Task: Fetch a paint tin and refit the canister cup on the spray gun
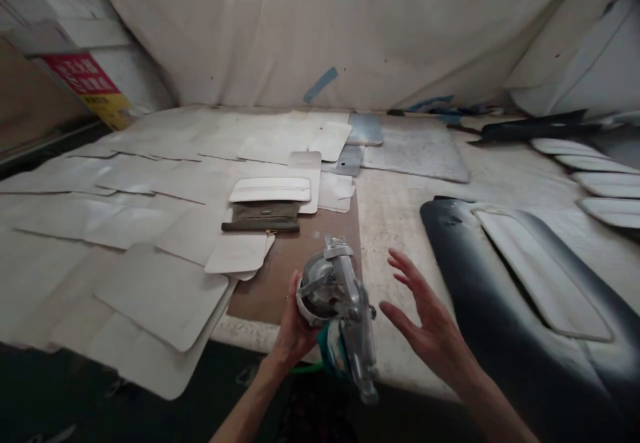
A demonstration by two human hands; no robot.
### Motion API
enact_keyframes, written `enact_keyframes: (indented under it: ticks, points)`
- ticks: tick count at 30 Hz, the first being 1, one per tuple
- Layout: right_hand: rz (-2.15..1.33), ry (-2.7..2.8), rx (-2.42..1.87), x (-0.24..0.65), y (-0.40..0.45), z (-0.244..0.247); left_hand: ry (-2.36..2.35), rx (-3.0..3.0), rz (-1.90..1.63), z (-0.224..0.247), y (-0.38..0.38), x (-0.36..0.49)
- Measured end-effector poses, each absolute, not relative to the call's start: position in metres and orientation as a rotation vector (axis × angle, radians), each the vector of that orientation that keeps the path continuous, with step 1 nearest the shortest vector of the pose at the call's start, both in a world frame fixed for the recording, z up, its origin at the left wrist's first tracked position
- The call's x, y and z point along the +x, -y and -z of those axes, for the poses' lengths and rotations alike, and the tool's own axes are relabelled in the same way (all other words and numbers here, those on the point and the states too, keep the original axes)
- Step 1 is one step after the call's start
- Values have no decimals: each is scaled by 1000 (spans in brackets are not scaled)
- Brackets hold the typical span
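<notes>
My left hand [293, 333] is wrapped around the round cup of a metal spray gun [356, 323], just over the front edge of the table. The gun's body tilts to the right, and a teal and white wrapping [334, 349] shows beneath the cup. To the right of the gun, my right hand [425, 323] hovers with fingers spread and touches nothing. Beyond the gun, a dark olive piece with a zipper [265, 217] lies against a white padded panel [270, 190]. Both are on a brown board [300, 249].
Overlapping pale flat sheets [165, 289] cover the table's left side, some jutting past its front edge. At right lies a large dark-and-white panel [500, 283] with a raised white strip. Several white padded pieces [607, 184] sit behind it. A pale sheet [350, 23] hangs at the back.
</notes>
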State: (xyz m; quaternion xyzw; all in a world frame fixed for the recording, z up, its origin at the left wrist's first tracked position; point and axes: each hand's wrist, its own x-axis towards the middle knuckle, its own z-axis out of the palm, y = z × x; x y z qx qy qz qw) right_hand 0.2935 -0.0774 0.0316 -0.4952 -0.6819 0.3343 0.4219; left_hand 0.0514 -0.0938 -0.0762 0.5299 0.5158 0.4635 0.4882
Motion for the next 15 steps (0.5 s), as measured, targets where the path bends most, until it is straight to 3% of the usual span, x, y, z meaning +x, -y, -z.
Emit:
enact_keyframes:
  ticks: [7,15]
  points:
    - [-751,2231,-984,270,38,-52,-1234,1429,-1172,69,89,53]
    - [-1015,2441,-729,256,10,-84,-1198,1515,-1206,68,89,47]
